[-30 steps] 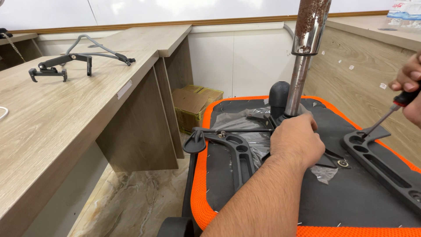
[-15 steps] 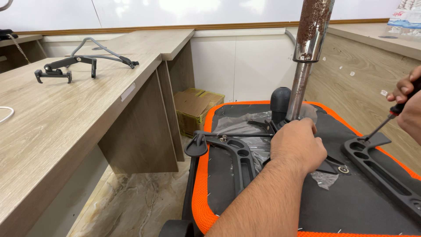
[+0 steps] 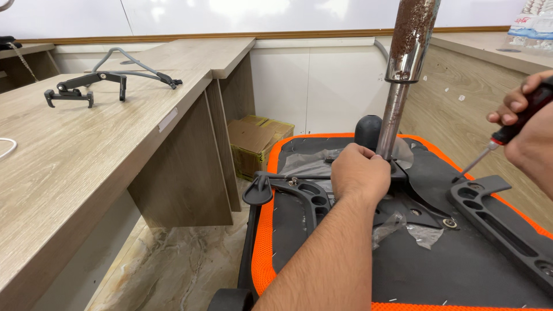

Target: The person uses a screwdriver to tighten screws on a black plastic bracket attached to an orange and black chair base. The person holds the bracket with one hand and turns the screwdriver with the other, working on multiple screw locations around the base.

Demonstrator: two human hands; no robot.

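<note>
Far left: a wooden desk (image 3: 86, 150) carries a loose black armrest bracket (image 3: 86, 86) and a grey metal frame (image 3: 141, 66). Beneath the desk's end, a cardboard box (image 3: 256, 141) stands on the marble floor (image 3: 167, 265). Centre: an upturned office chair seat (image 3: 403, 270), black underneath with an orange mesh edge, lies with its mechanism facing up. The left hand (image 3: 360, 173) is closed on the black mechanism plate (image 3: 403, 190) at the foot of the rusty gas cylinder (image 3: 406, 63), which rises upright. A black armrest support (image 3: 299, 193) lies just left of that hand. Right: the right hand (image 3: 533, 129) is closed around a red-and-black screwdriver (image 3: 507, 129), its tip touching the second armrest support (image 3: 501, 213) on the seat's right side.
</note>
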